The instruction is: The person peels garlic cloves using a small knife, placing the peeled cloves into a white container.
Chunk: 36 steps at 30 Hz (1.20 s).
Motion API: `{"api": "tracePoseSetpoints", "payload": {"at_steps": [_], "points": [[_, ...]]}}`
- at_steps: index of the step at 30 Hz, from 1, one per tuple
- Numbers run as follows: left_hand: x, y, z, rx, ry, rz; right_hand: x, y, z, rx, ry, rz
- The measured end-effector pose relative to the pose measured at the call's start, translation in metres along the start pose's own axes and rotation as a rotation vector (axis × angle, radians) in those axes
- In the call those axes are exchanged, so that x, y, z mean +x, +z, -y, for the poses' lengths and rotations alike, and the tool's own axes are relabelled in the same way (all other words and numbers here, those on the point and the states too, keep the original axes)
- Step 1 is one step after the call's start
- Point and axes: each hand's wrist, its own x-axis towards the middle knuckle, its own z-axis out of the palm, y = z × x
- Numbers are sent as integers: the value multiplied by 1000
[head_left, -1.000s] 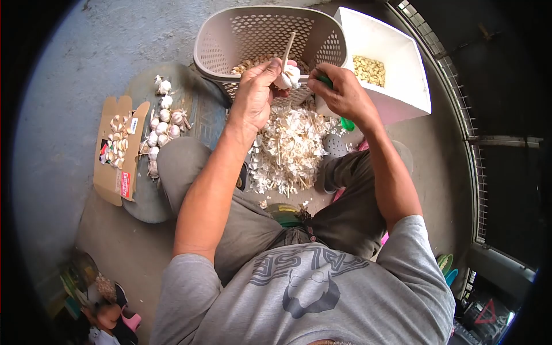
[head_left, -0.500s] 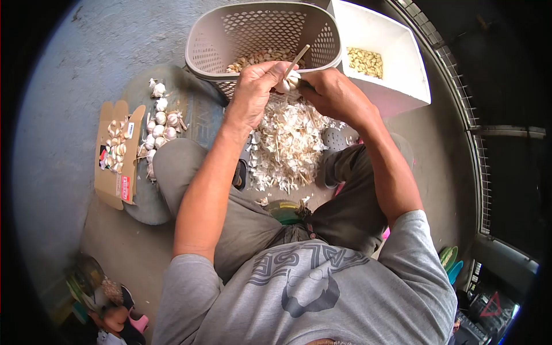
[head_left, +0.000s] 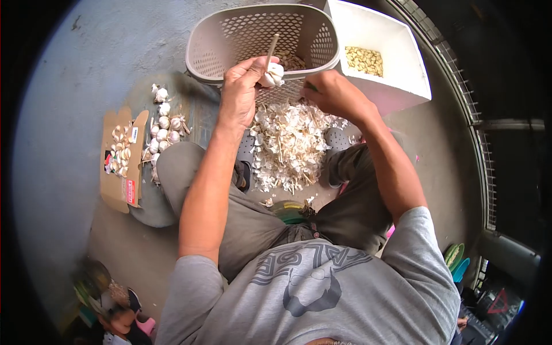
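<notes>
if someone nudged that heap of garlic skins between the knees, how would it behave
The pile of garlic skins would probably scatter rather than slide as one: it is loose flakes and thin stems. It looks very light for its bulk, likely to drift. The flakes seem brittle and papery, apt to crumble under a push.

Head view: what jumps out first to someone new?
The left hand holds a garlic bulb by its stalk in front of a mesh basket; the right hand is beside it. Below lies a big pile of garlic skins, with a row of whole garlic bulbs at left.
</notes>
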Motion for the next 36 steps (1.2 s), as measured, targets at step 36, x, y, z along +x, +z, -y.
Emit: {"api": "tracePoseSetpoints", "payload": {"at_steps": [36], "points": [[-6, 24, 5, 166, 61, -82, 2, 0, 32, 83, -40, -103]]}}
